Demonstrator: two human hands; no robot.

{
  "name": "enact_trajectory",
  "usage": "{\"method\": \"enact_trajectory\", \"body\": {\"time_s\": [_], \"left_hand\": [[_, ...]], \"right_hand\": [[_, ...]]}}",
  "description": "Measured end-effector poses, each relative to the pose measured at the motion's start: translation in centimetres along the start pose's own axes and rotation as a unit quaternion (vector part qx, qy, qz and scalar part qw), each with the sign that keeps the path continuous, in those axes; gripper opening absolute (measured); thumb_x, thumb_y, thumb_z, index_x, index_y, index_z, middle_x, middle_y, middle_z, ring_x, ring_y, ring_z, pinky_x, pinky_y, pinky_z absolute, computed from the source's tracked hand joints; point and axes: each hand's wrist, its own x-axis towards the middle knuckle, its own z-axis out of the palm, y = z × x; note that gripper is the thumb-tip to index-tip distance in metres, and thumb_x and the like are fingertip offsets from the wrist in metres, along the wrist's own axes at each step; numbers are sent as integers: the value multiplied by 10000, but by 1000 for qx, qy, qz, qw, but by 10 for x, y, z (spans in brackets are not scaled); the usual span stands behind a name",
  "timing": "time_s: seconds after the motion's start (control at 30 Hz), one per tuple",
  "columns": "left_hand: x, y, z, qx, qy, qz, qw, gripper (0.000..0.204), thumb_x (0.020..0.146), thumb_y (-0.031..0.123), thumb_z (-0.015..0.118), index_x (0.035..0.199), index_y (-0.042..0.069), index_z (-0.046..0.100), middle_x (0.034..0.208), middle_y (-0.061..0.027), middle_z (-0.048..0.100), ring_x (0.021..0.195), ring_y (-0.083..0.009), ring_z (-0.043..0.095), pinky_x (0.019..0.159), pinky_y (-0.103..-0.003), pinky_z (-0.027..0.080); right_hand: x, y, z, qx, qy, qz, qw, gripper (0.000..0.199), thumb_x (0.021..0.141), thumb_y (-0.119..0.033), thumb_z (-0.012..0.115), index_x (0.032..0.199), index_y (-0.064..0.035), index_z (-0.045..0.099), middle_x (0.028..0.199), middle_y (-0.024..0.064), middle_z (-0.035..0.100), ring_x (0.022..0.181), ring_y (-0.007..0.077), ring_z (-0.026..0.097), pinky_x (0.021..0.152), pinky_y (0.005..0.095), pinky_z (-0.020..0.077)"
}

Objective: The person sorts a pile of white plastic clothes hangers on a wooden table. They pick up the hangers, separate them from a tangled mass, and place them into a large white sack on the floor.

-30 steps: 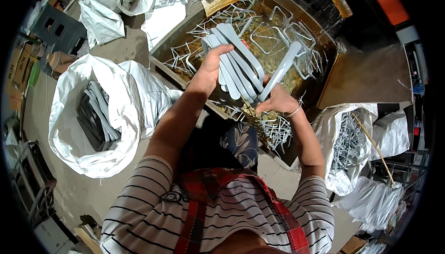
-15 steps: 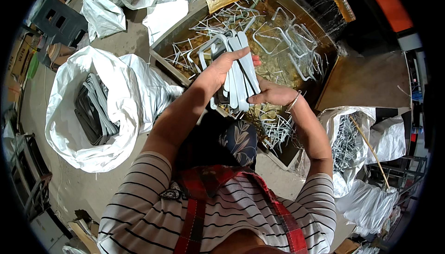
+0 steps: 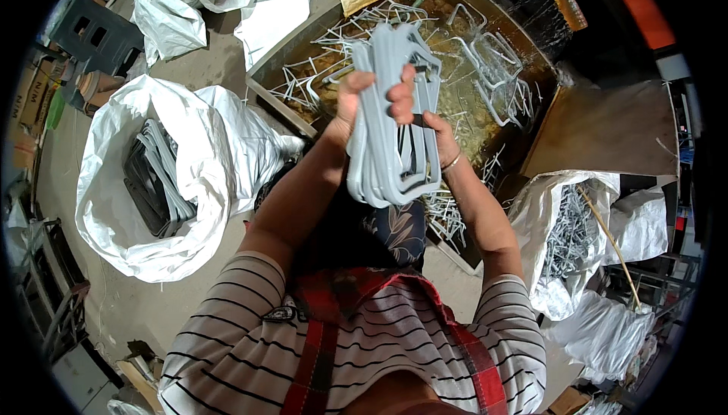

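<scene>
Above one tub [image 3: 265,81], two hands' fingers [image 3: 400,97] clench one bundle of grey hangers [image 3: 390,142].

The rectangular brown trough of murky water [image 3: 485,89] in front of me is littered with loose pale grey plastic hangers [image 3: 493,66], so no clean way in. Left of the trough, the open white woven sack [image 3: 114,210] gapes wide, free from above. Right of the trough, another white sack of grey pieces [image 3: 565,233] crowds close.
</scene>
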Motion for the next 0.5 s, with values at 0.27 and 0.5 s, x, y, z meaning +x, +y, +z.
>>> {"method": "enact_trajectory", "body": {"time_s": [0.27, 0.5], "left_hand": [[1, 33, -7, 34, -196, 17, 980, 551, 770, 312, 609, 1134, -31, 379, 782, -65, 502, 705, -213, 562, 625, -355, 477], [-22, 48, 9, 209, -41, 27, 977, 646, 745, 306, 603, 1267, -12, 392, 967, -117, 606, 742, -250, 630, 686, -418, 520]], "right_hand": [[19, -5, 46, -166, 26, -60, 984, 370, 754, -92, 547, 1046, 135, 525, 974, 229, 620, 879, 309, 632, 797, 380, 524], [8, -23, 53, -395, 190, -158, 885, 241, 658, -75, 602, 846, 75, 617, 815, 135, 644, 724, 215, 637, 695, 314, 511]]}}
